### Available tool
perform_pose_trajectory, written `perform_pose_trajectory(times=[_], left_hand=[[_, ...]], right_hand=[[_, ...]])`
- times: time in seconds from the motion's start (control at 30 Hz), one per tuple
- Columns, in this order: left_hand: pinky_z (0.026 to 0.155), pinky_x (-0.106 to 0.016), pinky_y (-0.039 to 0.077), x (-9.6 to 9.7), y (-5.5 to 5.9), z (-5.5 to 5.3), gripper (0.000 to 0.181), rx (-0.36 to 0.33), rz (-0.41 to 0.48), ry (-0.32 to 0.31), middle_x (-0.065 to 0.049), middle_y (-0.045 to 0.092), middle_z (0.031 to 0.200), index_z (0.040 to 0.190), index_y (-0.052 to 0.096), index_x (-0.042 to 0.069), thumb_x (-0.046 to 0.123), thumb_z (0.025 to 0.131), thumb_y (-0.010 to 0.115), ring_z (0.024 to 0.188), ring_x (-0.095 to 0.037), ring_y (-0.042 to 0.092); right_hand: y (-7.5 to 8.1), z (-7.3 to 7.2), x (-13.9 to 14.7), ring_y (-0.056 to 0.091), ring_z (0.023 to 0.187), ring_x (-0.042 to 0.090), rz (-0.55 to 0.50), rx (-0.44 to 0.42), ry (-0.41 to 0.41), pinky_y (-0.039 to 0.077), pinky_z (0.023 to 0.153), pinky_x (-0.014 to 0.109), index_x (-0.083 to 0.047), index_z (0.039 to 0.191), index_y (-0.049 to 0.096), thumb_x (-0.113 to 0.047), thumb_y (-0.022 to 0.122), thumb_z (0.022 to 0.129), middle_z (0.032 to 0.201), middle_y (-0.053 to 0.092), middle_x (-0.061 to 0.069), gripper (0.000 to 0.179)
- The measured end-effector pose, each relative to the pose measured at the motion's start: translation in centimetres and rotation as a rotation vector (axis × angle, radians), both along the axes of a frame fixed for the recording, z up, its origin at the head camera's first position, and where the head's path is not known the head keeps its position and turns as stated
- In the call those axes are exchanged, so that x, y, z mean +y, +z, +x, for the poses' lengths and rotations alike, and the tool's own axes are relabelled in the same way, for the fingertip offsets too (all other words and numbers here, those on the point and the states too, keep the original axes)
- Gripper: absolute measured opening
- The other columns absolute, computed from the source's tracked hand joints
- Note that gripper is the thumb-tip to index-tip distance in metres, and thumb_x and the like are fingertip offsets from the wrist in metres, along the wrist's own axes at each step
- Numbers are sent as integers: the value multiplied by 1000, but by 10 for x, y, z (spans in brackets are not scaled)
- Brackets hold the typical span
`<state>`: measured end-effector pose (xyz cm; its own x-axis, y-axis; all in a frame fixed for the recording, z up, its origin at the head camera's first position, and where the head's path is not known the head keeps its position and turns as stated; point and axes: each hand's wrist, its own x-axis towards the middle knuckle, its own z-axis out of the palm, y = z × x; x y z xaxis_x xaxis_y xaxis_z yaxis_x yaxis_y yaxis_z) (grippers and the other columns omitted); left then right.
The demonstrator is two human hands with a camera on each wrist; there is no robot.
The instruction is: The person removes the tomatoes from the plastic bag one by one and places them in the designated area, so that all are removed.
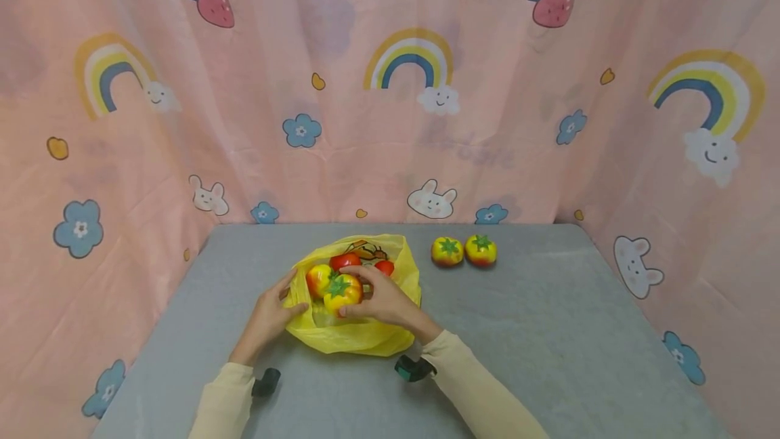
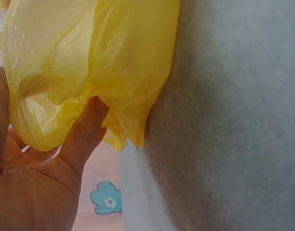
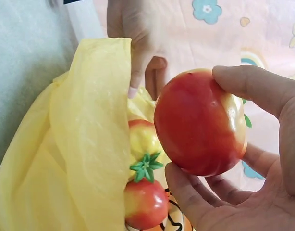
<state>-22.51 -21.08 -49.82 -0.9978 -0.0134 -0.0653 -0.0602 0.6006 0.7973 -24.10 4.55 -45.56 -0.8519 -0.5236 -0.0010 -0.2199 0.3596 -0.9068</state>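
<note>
A yellow plastic bag (image 1: 359,341) lies with its mouth open on the table, in front of me. My left hand (image 1: 271,311) holds the bag's left rim; in the left wrist view its fingers (image 2: 80,134) are against the thin yellow plastic (image 2: 133,53). Over the opening, my right hand (image 1: 390,298) grips a red-and-yellow toy tomato (image 3: 200,125) between thumb and fingers. Inside the bag are another red-and-yellow tomato (image 1: 317,280) and redder ones, including a red tomato (image 1: 344,262) at the back. The bag's wall partly hides its contents.
Two yellow tomatoes with green tops, one on the left (image 1: 447,252) and one on the right (image 1: 481,251), sit side by side right of the bag. A pink patterned curtain (image 1: 341,175) surrounds the grey table (image 1: 524,344).
</note>
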Motion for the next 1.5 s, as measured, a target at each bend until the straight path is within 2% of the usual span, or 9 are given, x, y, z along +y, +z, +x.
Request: perform_pose_trajectory(times=[0.3, 0.5, 0.7, 0.97, 1.3, 1.5], left_hand=[[113, -57, 35, -2, 0, 3, 78, 0, 6, -12, -20, 33, 158, 156, 30, 15, 14, 89, 70, 140, -45, 39], [115, -57, 33, -3, 0, 2, 78, -5, 23, -9, -19, 31, 159, 156, 29, 14, 15, 89, 70, 142, -44, 36], [115, -56, 33, -3, 1, 1, 79, -9, 31, -7, -19, 31, 159, 156, 28, 16, 16, 89, 71, 142, -44, 36], [115, -56, 33, -3, 1, 1, 79, -1, 28, -17, -20, 32, 159, 156, 29, 15, 15, 89, 70, 142, -44, 37], [115, -56, 32, -2, 2, 2, 79, -12, 29, -9, -20, 32, 159, 156, 29, 15, 15, 89, 70, 142, -44, 37], [115, -56, 32, -2, 2, 2, 79, -29, 26, -4, -20, 32, 159, 156, 29, 16, 15, 89, 70, 143, -43, 35]], right_hand=[[3, 4, 3, 56, 117, 25, -46, -31, -5, 52, 102, 41, -21, 140, 52, -34, 82, 79, 141, 51, 5, 69], [5, 0, 10, 58, 115, 25, -64, 14, 1, 53, 99, 37, -16, 142, 50, -39, 81, 79, 142, 51, 5, 74], [5, -3, 17, 60, 107, 21, -70, 22, -58, 55, 94, 35, -20, 139, 52, -38, 81, 79, 138, 54, 6, 69], [5, -1, 27, 53, 124, 29, -163, -39, -73, 44, 110, 49, -16, 143, 49, -23, 78, 85, 147, 47, 8, 65], [8, 1, 42, 52, 127, 31, -176, -23, -89, 42, 112, 48, -12, 144, 45, -18, 78, 84, 151, 41, 8, 69], [6, 1, 50, 53, 125, 29, -202, 0, -113, 43, 112, 47, -14, 142, 46, -15, 78, 83, 148, 45, 8, 68]])
